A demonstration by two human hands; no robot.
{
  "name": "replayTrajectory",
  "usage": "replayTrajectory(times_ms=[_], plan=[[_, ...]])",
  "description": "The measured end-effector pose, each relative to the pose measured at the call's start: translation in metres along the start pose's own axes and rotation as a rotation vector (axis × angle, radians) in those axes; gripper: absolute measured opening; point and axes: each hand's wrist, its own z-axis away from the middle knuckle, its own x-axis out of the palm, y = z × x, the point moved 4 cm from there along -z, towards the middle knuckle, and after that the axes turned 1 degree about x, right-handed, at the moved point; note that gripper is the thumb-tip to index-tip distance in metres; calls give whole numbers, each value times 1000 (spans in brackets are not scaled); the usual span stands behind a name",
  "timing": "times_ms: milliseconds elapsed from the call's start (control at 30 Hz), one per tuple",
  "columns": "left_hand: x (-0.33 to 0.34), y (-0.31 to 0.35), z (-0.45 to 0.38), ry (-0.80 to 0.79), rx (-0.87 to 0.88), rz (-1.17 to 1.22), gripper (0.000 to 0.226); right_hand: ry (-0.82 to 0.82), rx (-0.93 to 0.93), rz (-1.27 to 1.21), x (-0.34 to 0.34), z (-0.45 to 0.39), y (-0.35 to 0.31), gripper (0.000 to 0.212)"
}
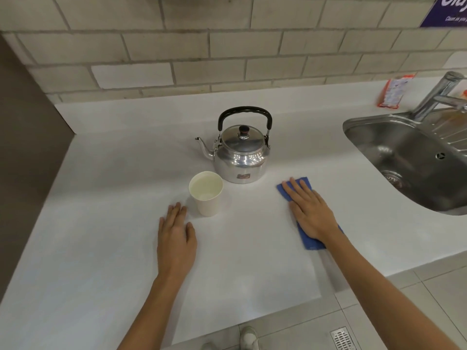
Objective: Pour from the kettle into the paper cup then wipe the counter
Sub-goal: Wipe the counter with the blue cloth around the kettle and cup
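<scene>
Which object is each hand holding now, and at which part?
Neither hand grasps anything. The right hand lies flat, palm down, on the middle of the blue cloth. The left hand rests flat on the counter beside the paper cup.

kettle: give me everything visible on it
The kettle is shiny metal, aluminium by the look, squat and round. Its domed lid is on, with a dark knob. A black arched handle stands upright over it. The thin curved spout points to the person's left. A small worn sticker sits low on the front. It stands upright on the white counter, just behind and right of the paper cup; whether they touch is unclear. Neither hand touches it.
</scene>
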Motion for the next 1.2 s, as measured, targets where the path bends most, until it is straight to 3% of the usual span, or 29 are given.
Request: replayTrajectory(times_ms=[167, 267, 367, 500, 700, 900, 1200], plan=[[-3, 0, 2, -9, 1, 28, 47, 48, 204, 23, -9, -23, 0, 55], [-4, 1, 2, -6, -34, 100, 59, 45, 121, 8, 0, -16, -28, 54], [-3, 4, -2, 23, -133, 278, 85, 25, -14, -6, 8, 6, -46, 55], [3, 18, -17, 27, -151, 560, 102, -49, -139, -202, 6, 40, -42, 55], [14, 32, -37, 13, -125, 759, 87, -21, -14, 23, 13, 39, -43, 61], [16, 34, -41, 104, -101, 752, 61, -13, -19, 11, 16, 32, -50, 57], [9, 38, -45, 180, -36, 742, 55, -5, -60, 14, 20, 23, -66, 56]])
